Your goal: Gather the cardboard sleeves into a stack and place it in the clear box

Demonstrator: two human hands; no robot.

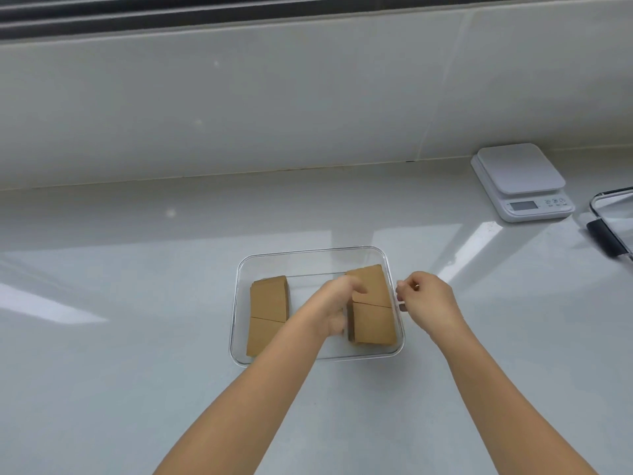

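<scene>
Glossy pale countertop (137, 337), backed by a light tiled wall (239, 97); dark window frame seen along the top edge. A clear box (239, 337) is set near the middle of the counter, long side facing the viewer.

Two stacks of cardboard sleeves are seen inside the box. Left stack (267, 317) lies at the box's left end, untouched. Right stack (373, 313) is set against the right wall, with a dark gap visible along its left edge.

Left hand (334, 308) is reached into the box, fingers curled against the left side of the right stack; a full grip cannot be confirmed from this angle. Right hand (428, 299) is held just outside the box's right wall, fingers loosely curled at the rim, nothing held.

A white kitchen scale (520, 181) is placed far right near the wall. A clear lid (613, 221) with a dark clasp is cut off by the right edge.
</scene>
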